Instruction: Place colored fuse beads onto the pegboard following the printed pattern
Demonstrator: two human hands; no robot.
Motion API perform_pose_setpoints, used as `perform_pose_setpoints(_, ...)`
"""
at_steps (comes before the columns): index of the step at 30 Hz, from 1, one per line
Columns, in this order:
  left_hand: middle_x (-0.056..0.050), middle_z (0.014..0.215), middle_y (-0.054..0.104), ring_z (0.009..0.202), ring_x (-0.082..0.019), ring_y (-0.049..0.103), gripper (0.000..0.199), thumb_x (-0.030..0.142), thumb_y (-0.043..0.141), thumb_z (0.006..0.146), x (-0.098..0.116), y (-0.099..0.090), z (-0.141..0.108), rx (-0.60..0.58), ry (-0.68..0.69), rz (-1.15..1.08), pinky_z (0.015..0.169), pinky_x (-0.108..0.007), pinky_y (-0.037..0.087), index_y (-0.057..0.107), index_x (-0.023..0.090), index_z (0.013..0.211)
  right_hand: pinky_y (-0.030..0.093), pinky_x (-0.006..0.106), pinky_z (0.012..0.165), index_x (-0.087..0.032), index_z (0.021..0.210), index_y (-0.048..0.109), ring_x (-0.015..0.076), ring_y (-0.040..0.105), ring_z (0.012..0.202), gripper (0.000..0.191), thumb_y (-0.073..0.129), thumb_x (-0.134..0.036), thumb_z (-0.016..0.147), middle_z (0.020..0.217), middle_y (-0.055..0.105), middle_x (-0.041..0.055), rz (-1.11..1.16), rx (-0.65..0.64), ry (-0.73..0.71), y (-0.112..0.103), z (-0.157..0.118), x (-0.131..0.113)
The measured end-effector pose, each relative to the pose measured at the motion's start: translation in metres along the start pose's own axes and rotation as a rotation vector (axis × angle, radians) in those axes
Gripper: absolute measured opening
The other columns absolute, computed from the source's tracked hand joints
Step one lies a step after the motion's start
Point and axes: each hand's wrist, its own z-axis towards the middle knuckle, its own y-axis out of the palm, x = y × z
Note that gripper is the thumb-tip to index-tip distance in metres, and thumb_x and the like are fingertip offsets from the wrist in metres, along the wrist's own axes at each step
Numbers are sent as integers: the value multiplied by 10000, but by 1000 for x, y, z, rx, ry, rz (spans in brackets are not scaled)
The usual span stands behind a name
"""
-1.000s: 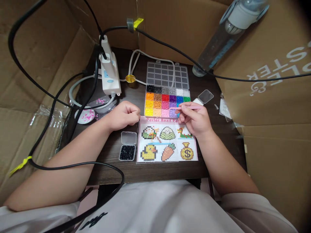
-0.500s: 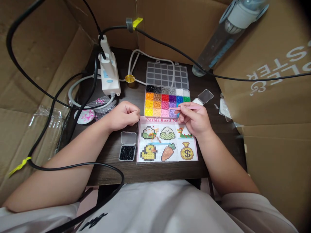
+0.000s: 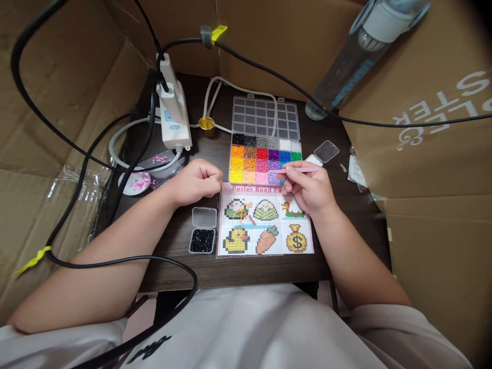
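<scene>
My right hand [image 3: 308, 188] pinches slim pink tweezers [image 3: 298, 169]. Their tip hovers over the purple compartments of a divided bead box [image 3: 266, 160] full of coloured beads, its clear lid [image 3: 265, 118] folded back. To the left of the pattern sheet's top edge, my left hand [image 3: 198, 180] rests in a closed fist, with nothing showing in it. The Perler bead pattern sheet [image 3: 251, 218] lies between my forearms under a clear pegboard, showing a duck, a carrot, a money bag and other pictures. A small open case of black beads [image 3: 202, 241] stands left of the sheet.
A white power strip [image 3: 175, 120] with cables sits at the back left, beside a small gold cup [image 3: 206, 126]. Black cable [image 3: 169, 259] crosses over my left forearm. A clear bottle [image 3: 342, 77] stands back right. Cardboard walls [image 3: 265, 46] enclose the table.
</scene>
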Motion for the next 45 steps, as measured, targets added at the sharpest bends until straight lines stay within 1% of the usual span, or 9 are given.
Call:
perform_pose_setpoints(15, 79, 418, 297, 438, -53, 228, 351, 124, 577, 634, 0, 1, -1, -6, -22, -23, 450, -251, 142, 291, 208, 449, 481, 228, 405, -182, 813, 724, 81, 562, 425, 204, 829, -333, 726, 693, 742, 22, -8, -6, 7, -2, 0, 2)
perform_pose_setpoints(22, 81, 420, 307, 444, -52, 229, 390, 153, 626, 659, 1, 0, -1, -10, -45, -18, 455, -244, 166, 297, 206, 455, 470, 227, 398, -182, 816, 723, 83, 561, 424, 220, 833, -346, 721, 689, 740, 20, -25, 2, 12, -2, 0, 2)
perform_pose_setpoints(26, 81, 421, 305, 441, -53, 229, 411, 167, 644, 673, 1, 1, -1, -3, -41, -15, 450, -247, 152, 297, 207, 457, 463, 227, 394, -183, 816, 723, 85, 559, 421, 221, 836, -345, 716, 691, 742, 21, -20, 2, 16, -3, 0, 3)
perform_pose_setpoints(31, 88, 418, 292, 434, -50, 213, 449, 204, 682, 689, 4, 2, -1, -24, -68, -11, 440, -245, 130, 293, 211, 467, 467, 226, 402, -184, 815, 723, 84, 558, 423, 197, 822, -335, 735, 675, 735, 14, -26, -4, 8, -3, 0, 3)
perform_pose_setpoints(45, 89, 418, 282, 427, -48, 220, 453, 198, 683, 684, 3, 3, -1, 2, -55, -23, 435, -241, 131, 283, 209, 473, 479, 229, 405, -193, 824, 719, 81, 553, 435, 199, 814, -348, 743, 693, 731, 8, -45, -2, 8, -3, 0, 4)
